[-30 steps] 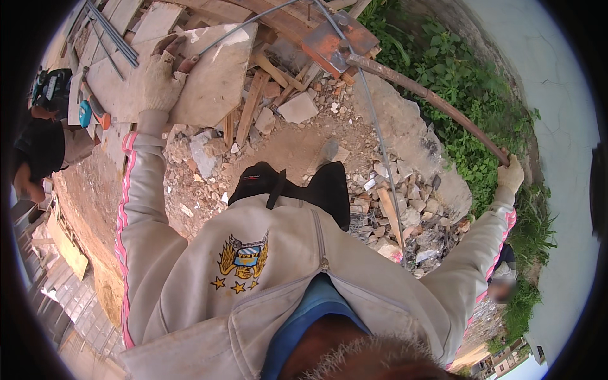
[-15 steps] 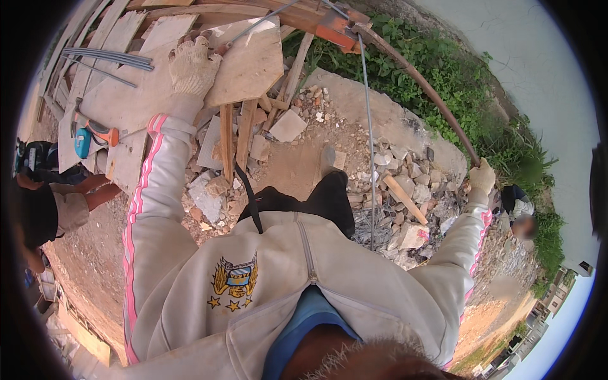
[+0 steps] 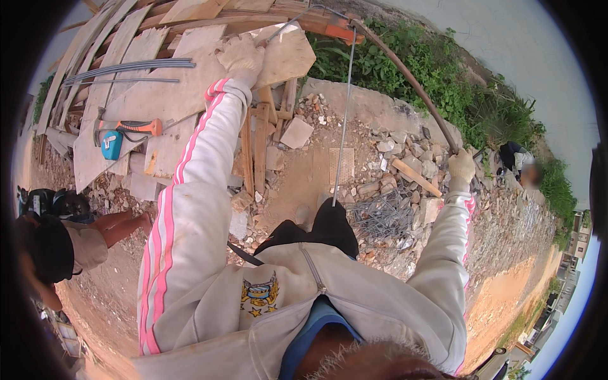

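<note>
My left hand [image 3: 242,56], in a pale knitted glove, rests at the plywood board [image 3: 288,60]. Its fingers are curled at the end of a thin grey metal rod running up to an orange metal piece [image 3: 342,31]. My right hand [image 3: 461,166], also gloved, grips the lower end of a long brown metal bar [image 3: 411,80], whose far end meets the orange piece. From that spot a straight length of metal rod [image 3: 344,120] extends toward my legs. Whether both rod lengths are one piece I cannot tell.
A hammer [image 3: 136,126] with an orange handle and a teal tape measure [image 3: 111,145] lie on the boards, below several grey rods [image 3: 133,68]. Rubble [image 3: 386,166] and tangled wire [image 3: 386,215] cover the ground. People are at far left and right; green plants line the wall.
The view has shifted. My right hand and the bar's lower end have swung left, and the hanging rod's lower end has moved left too. My left hand has slid slightly right along the board.
</note>
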Tool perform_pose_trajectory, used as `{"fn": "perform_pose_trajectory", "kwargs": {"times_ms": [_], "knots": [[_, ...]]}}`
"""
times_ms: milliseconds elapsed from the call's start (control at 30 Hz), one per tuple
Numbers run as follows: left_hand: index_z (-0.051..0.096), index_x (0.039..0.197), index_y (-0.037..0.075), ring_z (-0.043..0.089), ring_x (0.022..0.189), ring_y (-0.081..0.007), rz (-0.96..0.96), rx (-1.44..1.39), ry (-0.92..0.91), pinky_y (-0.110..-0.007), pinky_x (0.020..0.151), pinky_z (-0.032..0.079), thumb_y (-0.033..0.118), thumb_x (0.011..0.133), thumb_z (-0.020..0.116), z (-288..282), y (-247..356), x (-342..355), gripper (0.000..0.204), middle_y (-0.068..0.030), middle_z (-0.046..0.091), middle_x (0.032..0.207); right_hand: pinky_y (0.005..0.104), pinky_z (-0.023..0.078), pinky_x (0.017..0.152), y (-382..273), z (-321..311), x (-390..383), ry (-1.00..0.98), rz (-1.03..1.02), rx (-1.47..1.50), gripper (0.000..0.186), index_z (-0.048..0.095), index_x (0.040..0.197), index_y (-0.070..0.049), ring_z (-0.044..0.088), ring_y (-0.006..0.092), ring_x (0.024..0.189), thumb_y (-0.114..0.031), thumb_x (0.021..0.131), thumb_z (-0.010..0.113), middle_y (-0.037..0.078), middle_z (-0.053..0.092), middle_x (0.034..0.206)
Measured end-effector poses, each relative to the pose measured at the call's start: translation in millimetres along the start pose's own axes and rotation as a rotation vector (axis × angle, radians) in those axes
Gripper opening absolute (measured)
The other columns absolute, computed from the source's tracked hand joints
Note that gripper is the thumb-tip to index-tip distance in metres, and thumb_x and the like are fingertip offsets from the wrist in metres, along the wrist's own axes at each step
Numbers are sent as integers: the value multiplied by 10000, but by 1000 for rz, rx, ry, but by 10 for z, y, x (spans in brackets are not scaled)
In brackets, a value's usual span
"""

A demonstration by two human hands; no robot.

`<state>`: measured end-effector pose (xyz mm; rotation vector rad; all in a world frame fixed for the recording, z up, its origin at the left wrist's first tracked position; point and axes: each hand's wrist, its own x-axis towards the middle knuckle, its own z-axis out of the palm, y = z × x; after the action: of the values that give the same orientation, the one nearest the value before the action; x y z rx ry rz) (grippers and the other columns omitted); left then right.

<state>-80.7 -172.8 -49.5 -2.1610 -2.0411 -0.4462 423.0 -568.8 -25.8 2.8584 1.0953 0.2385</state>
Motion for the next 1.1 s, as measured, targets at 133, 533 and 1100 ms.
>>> {"fn": "perform_pose_trajectory", "kwargs": {"times_ms": [133, 533, 1100], "knots": [[613, 1357, 150, 478, 1391, -348, 30, -7, 59, -644, 1121, 321, 543, 918, 604, 79, -29, 8, 589, -133, 597, 1412, 536, 550, 845, 31, 26, -221, -10, -19, 9, 404, 731, 1019, -119, 713, 422, 982, -494, 956, 597, 202, 748, 979], [614, 1363, 170, 490, 1381, -353, 42, 25, 37, -615, 1117, 337, 549, 937, 560, 18, -3, 2, 572, -144, 589, 1428, 573, 533, 806, -103, 93, -569, -36, -79, 77, 448, 683, 1025, -55, 699, 469, 936, -462, 1022, 497, 258, 728, 935], [626, 1351, 178, 515, 1357, -329, 230, -145, 7, -549, 1116, 369, 444, 930, 590, -26, -21, 15, 499, -146, 632, 1353, 575, 561, 809, -497, 90, -1213, -20, 57, 79, 462, 742, 1059, -72, 705, 491, 899, -493, 987, 567, 247, 717, 965]]}}
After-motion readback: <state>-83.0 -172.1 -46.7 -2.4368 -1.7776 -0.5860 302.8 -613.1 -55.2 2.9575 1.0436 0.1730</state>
